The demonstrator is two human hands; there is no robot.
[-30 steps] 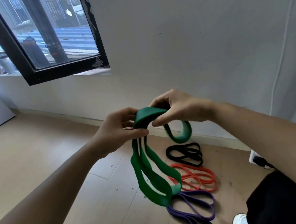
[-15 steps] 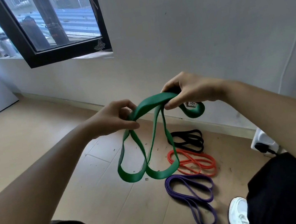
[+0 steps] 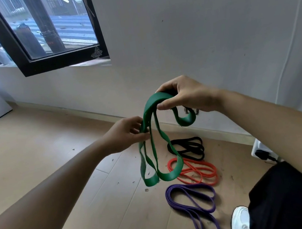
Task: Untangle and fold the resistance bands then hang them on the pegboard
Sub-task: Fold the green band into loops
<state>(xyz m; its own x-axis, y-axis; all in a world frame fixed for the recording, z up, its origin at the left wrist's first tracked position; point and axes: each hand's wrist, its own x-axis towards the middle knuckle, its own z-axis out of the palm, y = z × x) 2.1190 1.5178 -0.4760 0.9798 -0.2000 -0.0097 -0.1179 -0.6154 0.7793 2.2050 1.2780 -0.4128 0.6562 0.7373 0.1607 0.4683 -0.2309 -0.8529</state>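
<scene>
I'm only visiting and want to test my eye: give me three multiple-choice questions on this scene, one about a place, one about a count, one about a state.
1. Where does the purple band lie? A on the windowsill; B on the floor by the white shoe; C on a wall hook.
2. How many bands lie on the floor? A one; B three; C five.
3. The green band is: A gripped by both hands, loops hanging; B flat on the floor; C on a pegboard.
Answers: 1 B: it lies on the boards beside the shoe. 2 B: black band, red band and purple. 3 A: left hand and right hand grip it in the air.
</scene>
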